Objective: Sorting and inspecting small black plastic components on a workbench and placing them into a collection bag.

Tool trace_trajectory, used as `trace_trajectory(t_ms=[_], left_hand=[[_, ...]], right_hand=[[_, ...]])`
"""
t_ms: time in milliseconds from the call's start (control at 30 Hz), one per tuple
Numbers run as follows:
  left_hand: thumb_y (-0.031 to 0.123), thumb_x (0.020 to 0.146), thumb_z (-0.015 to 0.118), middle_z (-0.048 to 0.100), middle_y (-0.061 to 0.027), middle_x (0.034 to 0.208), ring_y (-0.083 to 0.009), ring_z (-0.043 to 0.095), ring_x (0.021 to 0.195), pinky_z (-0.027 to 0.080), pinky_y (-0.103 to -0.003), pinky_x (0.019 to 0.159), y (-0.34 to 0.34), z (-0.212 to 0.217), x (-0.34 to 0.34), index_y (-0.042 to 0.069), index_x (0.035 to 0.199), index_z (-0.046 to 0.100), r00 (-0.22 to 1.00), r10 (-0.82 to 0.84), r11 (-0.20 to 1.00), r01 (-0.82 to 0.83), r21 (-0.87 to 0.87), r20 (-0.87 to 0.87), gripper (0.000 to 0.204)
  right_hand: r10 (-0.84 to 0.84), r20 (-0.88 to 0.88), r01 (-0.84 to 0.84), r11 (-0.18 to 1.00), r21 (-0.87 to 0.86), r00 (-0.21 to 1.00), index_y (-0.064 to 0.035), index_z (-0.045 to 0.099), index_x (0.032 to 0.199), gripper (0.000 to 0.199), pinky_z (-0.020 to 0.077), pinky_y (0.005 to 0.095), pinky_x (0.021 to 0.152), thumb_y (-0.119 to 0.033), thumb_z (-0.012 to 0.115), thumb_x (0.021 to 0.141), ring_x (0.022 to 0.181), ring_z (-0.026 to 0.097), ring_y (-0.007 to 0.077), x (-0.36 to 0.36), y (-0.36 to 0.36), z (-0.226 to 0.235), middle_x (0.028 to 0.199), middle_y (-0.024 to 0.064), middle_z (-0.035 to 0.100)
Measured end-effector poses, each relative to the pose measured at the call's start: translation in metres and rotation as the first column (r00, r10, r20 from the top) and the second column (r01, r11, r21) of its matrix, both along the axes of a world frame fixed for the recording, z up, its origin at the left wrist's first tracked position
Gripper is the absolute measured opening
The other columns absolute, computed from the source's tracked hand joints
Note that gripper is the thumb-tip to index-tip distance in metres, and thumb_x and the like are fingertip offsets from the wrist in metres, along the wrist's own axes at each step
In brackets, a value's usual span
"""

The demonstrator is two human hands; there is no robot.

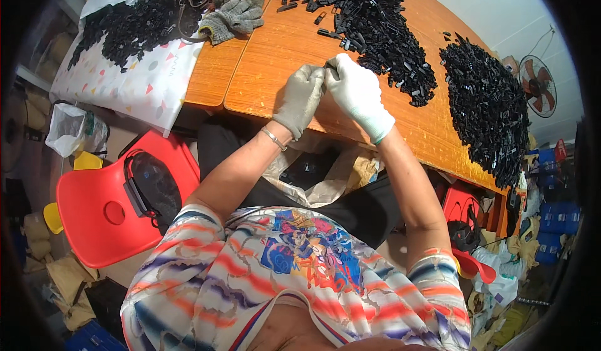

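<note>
My left hand (302, 99) and my right hand (355, 89) meet above the front part of the wooden table, both in pale work gloves. Their fingers are closed and pressed together at the tips. Whatever is pinched there is too small and too covered to make out. Just beyond them lies a large heap of small black plastic pieces (382, 38), with a few loose ones at its near edge. Another heap of black pieces (485, 107) spreads along the right side of the table (263, 63).
Grey knitted gloves (235, 19) lie at the back left, beside more black pieces (134, 28) on a patterned white cover (150, 85). A red chair (94, 213) with a black bag (153, 185) stands at left. Below my hands is an open sack (319, 191). A fan (537, 87) stands far right.
</note>
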State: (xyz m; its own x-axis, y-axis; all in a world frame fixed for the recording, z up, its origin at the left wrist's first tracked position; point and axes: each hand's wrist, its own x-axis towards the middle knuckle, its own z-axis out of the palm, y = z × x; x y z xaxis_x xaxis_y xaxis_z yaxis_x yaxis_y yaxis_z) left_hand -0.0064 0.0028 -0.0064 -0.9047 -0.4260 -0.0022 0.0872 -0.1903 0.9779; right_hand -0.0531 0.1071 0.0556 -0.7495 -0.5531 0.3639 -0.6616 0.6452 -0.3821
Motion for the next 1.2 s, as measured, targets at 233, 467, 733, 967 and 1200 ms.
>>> trace_trajectory(t_ms=[233, 467, 733, 967, 1200], left_hand=[[0.028, 0.098, 0.049, 0.04, 0.0058, 0.06, -0.0041, 0.033, 0.045, 0.028, -0.021, 0.04, 0.016, 0.018, 0.008, 0.01, 0.087, 0.056, 0.995, -0.009, 0.966, -0.018, 0.257, 0.1, 0.022], [0.027, 0.098, 0.048, 0.04, 0.0044, 0.06, -0.0049, 0.03, 0.043, 0.024, -0.022, 0.039, 0.019, 0.02, 0.0, 0.013, 0.079, 0.051, 0.993, -0.095, 0.963, 0.074, 0.26, 0.069, 0.024], [0.027, 0.1, 0.047, 0.041, 0.0056, 0.064, -0.0011, 0.027, 0.046, 0.022, -0.017, 0.04, -0.015, 0.031, 0.005, 0.002, 0.099, 0.061, 0.8, -0.6, 0.798, 0.599, 0.065, -0.019, 0.029], [0.032, 0.101, 0.044, 0.044, 0.0038, 0.066, -0.0019, 0.034, 0.048, 0.026, -0.016, 0.041, -0.013, 0.028, 0.017, 0.001, 0.104, 0.06, 0.84, -0.539, 0.826, 0.513, 0.234, 0.059, 0.035], [0.03, 0.102, 0.041, 0.044, 0.0021, 0.069, -0.0042, 0.031, 0.047, 0.022, -0.019, 0.042, -0.004, 0.021, 0.013, 0.007, 0.104, 0.052, 0.96, -0.279, 0.862, 0.233, 0.451, 0.038, 0.025]], right_hand=[[-0.016, 0.007, 0.016, 1.0, 0.003, 1.0, -0.0075, 0.061, 0.09, 0.016, 0.0512, 0.0425, 0.065, -0.021, 0.061, 0.083, 0.072, 0.065, 0.0353, -0.009, 0.002, -0.013, 0.075, 0.0164, 0.066], [0.032, 0.019, -0.034, 0.997, 0.069, 0.999, -0.0092, 0.061, 0.091, 0.017, 0.0506, 0.0431, 0.067, -0.025, 0.059, 0.084, 0.076, 0.064, 0.0363, -0.014, 0.019, -0.004, 0.077, 0.0165, 0.065], [0.325, 0.647, -0.403, 0.915, -0.03, 0.69, -0.0053, 0.062, 0.079, 0.017, 0.0354, 0.023, 0.051, -0.022, 0.06, 0.082, 0.055, 0.04, 0.0052, -0.055, 0.054, 0.055, 0.062, -0.0049, 0.049], [0.369, 0.682, -0.259, 0.929, -0.264, 0.632, -0.0085, 0.065, 0.08, 0.02, 0.0408, 0.0219, 0.053, -0.028, 0.065, 0.085, 0.057, 0.051, 0.0057, -0.058, 0.061, 0.032, 0.067, -0.0022, 0.058], [0.057, 0.105, -0.025, 0.958, -0.285, 0.993, -0.0128, 0.061, 0.121, 0.036, 0.049, 0.039, 0.082, -0.025, 0.05, 0.089, 0.091, 0.062, 0.0331, 0.026, 0.028, -0.021, 0.098, 0.0153, 0.063]])
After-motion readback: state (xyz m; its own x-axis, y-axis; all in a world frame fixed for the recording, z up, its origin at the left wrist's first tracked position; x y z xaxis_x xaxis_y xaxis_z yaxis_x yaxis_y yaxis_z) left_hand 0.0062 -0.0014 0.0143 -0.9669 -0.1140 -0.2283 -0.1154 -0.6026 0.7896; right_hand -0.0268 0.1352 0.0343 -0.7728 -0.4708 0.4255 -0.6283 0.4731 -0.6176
